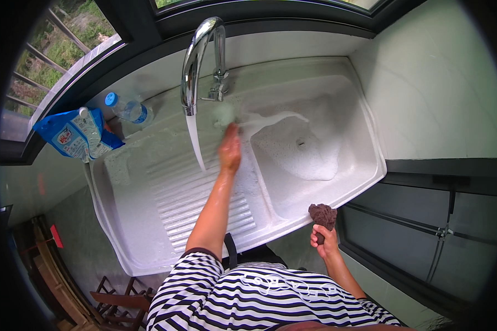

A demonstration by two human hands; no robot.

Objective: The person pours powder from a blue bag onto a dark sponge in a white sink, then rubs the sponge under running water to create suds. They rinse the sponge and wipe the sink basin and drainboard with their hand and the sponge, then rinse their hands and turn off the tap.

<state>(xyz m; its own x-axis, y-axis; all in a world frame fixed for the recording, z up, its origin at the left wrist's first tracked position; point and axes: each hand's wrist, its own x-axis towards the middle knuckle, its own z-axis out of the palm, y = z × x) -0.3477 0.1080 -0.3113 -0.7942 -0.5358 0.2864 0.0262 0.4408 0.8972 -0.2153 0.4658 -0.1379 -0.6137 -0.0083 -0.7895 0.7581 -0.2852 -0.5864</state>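
My left hand (230, 149) is stretched flat over the divider area of a white laundry sink (269, 231), just right of the running water. It holds nothing that I can see. A chrome faucet (189, 89) pours a stream of water (195, 145) onto the ribbed washboard (207, 207). My right hand (326, 242) grips a dark brown, rough clump (323, 216), perhaps a wet cloth or sponge, at the sink's front rim. Foamy water (310, 159) lies around the drain (301, 143) in the right basin.
A blue and white detergent bag (80, 133) with a white cap leans at the sink's back left corner. Beside it a clear plastic bottle (128, 108) with a blue cap lies tilted. A dark window frame (265, 25) runs behind, and a wall (430, 91) borders the right.
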